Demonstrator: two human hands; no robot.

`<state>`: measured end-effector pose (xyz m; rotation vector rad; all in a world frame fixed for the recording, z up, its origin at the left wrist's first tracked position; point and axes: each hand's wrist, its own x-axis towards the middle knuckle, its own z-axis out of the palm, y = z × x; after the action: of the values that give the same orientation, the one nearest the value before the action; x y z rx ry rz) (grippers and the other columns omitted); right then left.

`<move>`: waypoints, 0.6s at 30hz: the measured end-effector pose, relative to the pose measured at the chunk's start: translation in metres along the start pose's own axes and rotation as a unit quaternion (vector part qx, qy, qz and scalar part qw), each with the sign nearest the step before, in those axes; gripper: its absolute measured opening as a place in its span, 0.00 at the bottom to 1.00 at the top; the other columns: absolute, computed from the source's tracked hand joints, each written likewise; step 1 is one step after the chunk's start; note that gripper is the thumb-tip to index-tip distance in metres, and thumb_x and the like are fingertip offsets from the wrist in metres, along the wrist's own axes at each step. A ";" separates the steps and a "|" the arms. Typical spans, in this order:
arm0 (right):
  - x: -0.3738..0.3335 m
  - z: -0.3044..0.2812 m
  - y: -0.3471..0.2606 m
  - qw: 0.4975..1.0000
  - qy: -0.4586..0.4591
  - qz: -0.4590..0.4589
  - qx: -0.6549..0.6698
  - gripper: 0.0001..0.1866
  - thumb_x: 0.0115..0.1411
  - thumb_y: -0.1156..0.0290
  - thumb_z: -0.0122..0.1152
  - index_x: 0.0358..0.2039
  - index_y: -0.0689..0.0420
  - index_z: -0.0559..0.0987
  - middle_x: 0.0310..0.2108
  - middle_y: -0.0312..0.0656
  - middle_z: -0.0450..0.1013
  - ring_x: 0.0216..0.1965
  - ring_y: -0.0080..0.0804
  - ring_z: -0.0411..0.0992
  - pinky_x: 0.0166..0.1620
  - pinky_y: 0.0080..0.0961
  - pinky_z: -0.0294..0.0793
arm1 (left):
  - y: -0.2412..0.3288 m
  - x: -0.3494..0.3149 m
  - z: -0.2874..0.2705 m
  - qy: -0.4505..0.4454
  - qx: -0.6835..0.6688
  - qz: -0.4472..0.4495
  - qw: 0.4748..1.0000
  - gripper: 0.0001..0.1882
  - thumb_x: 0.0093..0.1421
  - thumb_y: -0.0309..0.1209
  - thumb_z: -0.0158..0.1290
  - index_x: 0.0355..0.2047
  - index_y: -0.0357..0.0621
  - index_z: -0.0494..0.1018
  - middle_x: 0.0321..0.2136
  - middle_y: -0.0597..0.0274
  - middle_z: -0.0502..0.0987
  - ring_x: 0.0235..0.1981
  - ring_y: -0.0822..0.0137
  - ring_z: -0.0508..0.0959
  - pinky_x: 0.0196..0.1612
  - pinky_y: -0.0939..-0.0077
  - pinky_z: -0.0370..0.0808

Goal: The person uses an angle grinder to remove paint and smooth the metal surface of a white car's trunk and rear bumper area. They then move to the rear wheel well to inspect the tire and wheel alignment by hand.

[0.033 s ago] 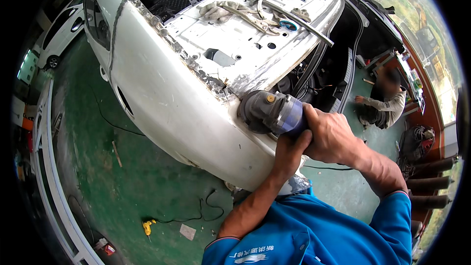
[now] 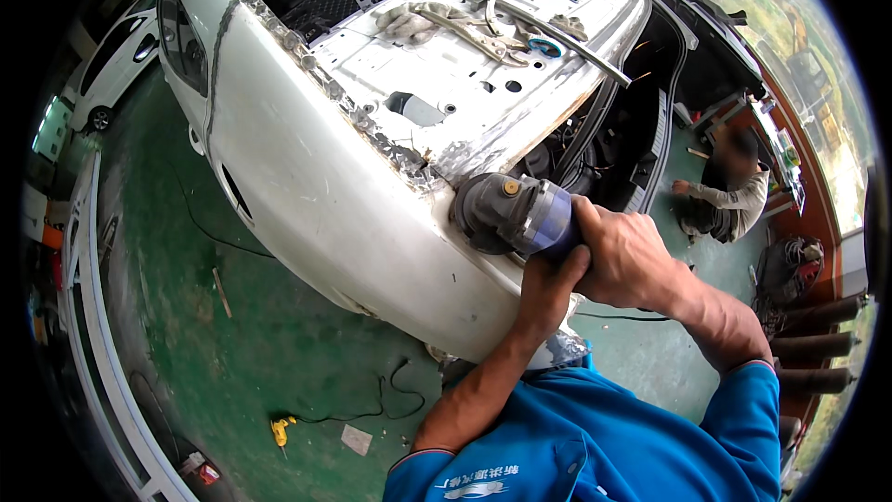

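Note:
My right hand (image 2: 627, 256) wraps round the blue body of an angle grinder (image 2: 506, 214), closed on it. My left hand (image 2: 555, 284) grips the same grinder from below, its thumb pointing up beside the right hand. The grinder's dark head rests against the rear corner of a white car body (image 2: 325, 167), by a rough, cut metal seam (image 2: 400, 153). Its disc is hidden behind the head and guard. Several small orange specks show in the dark trunk opening (image 2: 595, 144) just beyond the grinder.
On the bare white panel lie gloves (image 2: 409, 23), locking pliers (image 2: 474, 37), a metal bar (image 2: 567, 40) and a tape roll (image 2: 544, 48). A person (image 2: 739, 186) crouches at the right. A yellow drill (image 2: 281, 431) with a cord lies on the green floor (image 2: 251, 344). Gas cylinders (image 2: 813, 347) stand at the right.

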<state>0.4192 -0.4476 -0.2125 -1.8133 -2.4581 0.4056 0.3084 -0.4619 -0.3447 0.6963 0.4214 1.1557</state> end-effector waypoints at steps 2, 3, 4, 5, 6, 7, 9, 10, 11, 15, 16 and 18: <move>0.000 0.001 0.000 1.000 -0.005 0.005 0.002 0.28 0.44 0.69 0.69 0.44 0.63 0.66 0.30 0.54 0.76 0.32 0.58 0.77 0.33 0.47 0.75 | 0.000 0.000 0.001 0.003 0.001 -0.006 1.000 0.27 0.68 0.38 0.56 0.57 0.26 0.69 0.52 0.53 0.76 0.54 0.66 0.74 0.58 0.69 0.70; 0.000 0.001 0.000 1.000 -0.008 0.008 0.003 0.28 0.44 0.69 0.68 0.44 0.63 0.66 0.30 0.54 0.76 0.32 0.59 0.77 0.33 0.47 0.75 | 0.001 -0.001 0.001 0.005 0.002 -0.009 1.000 0.26 0.68 0.38 0.56 0.57 0.26 0.69 0.52 0.53 0.76 0.54 0.66 0.74 0.58 0.69 0.71; 0.000 0.000 -0.001 1.000 -0.005 0.007 0.003 0.28 0.44 0.69 0.68 0.44 0.64 0.66 0.30 0.54 0.76 0.32 0.59 0.77 0.33 0.47 0.75 | 0.002 -0.001 0.001 0.001 0.016 -0.008 1.000 0.26 0.68 0.38 0.56 0.57 0.26 0.69 0.52 0.52 0.76 0.54 0.66 0.74 0.58 0.69 0.71; 0.000 -0.002 -0.003 1.000 -0.003 0.007 0.002 0.28 0.44 0.69 0.68 0.44 0.64 0.66 0.30 0.54 0.76 0.32 0.59 0.77 0.33 0.47 0.75 | 0.003 -0.002 -0.001 -0.002 0.030 -0.007 1.000 0.26 0.68 0.38 0.56 0.57 0.26 0.69 0.52 0.52 0.76 0.54 0.66 0.74 0.58 0.69 0.71; -0.001 -0.003 -0.004 1.000 0.000 0.007 0.002 0.28 0.44 0.69 0.68 0.44 0.64 0.66 0.30 0.54 0.76 0.32 0.59 0.77 0.33 0.47 0.75 | 0.004 -0.002 -0.002 -0.006 0.044 -0.006 0.999 0.26 0.68 0.38 0.56 0.57 0.26 0.69 0.52 0.52 0.76 0.54 0.66 0.75 0.58 0.69 0.71; 0.000 -0.002 -0.003 1.000 -0.005 0.006 0.003 0.28 0.44 0.69 0.68 0.44 0.64 0.66 0.30 0.54 0.76 0.32 0.59 0.77 0.33 0.48 0.75 | 0.003 -0.002 -0.001 -0.001 0.035 -0.005 0.999 0.26 0.68 0.38 0.56 0.57 0.26 0.69 0.52 0.52 0.76 0.54 0.66 0.75 0.58 0.69 0.71; 0.000 -0.001 0.000 1.000 -0.014 0.003 0.005 0.28 0.44 0.69 0.68 0.44 0.64 0.66 0.31 0.55 0.76 0.32 0.59 0.77 0.33 0.48 0.75 | 0.001 -0.001 0.000 0.008 0.017 -0.003 1.000 0.26 0.68 0.38 0.56 0.56 0.26 0.69 0.52 0.52 0.76 0.54 0.65 0.75 0.58 0.69 0.71; 0.000 -0.001 -0.001 1.000 -0.008 0.002 0.003 0.28 0.44 0.69 0.68 0.43 0.64 0.66 0.30 0.55 0.76 0.32 0.59 0.77 0.33 0.48 0.75 | 0.001 -0.001 0.001 0.008 0.021 -0.002 1.000 0.27 0.68 0.38 0.56 0.57 0.26 0.69 0.52 0.52 0.76 0.54 0.65 0.75 0.58 0.69 0.71; 0.000 -0.001 -0.001 1.000 -0.002 0.002 0.002 0.28 0.44 0.69 0.68 0.43 0.64 0.66 0.30 0.55 0.76 0.32 0.59 0.77 0.33 0.48 0.75 | 0.003 -0.001 0.001 0.008 0.025 -0.001 1.000 0.27 0.68 0.38 0.56 0.57 0.26 0.69 0.52 0.52 0.76 0.54 0.65 0.75 0.58 0.69 0.71; 0.000 -0.005 -0.005 1.000 -0.017 0.009 0.000 0.27 0.45 0.69 0.67 0.43 0.64 0.66 0.28 0.54 0.76 0.31 0.59 0.77 0.33 0.47 0.75 | 0.003 -0.002 0.000 0.007 0.032 0.000 0.999 0.27 0.67 0.38 0.56 0.57 0.26 0.68 0.52 0.51 0.76 0.55 0.65 0.74 0.59 0.68 0.71; 0.000 -0.004 -0.004 1.000 -0.016 0.004 0.001 0.27 0.45 0.69 0.67 0.43 0.64 0.66 0.28 0.55 0.76 0.30 0.59 0.77 0.33 0.47 0.75 | 0.003 -0.002 0.001 0.007 0.029 0.003 1.000 0.27 0.68 0.38 0.56 0.57 0.26 0.68 0.52 0.51 0.76 0.55 0.65 0.74 0.59 0.68 0.70; 0.000 -0.002 -0.003 1.000 -0.015 -0.005 0.004 0.27 0.45 0.69 0.67 0.43 0.64 0.66 0.27 0.55 0.76 0.30 0.59 0.77 0.33 0.47 0.75 | 0.001 -0.003 0.001 0.008 0.023 0.010 1.000 0.27 0.68 0.38 0.56 0.57 0.26 0.68 0.53 0.51 0.76 0.55 0.64 0.74 0.59 0.68 0.70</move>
<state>0.4166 -0.4478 -0.2094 -1.8035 -2.4810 0.4445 0.3068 -0.4645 -0.3434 0.7333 0.4579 1.1741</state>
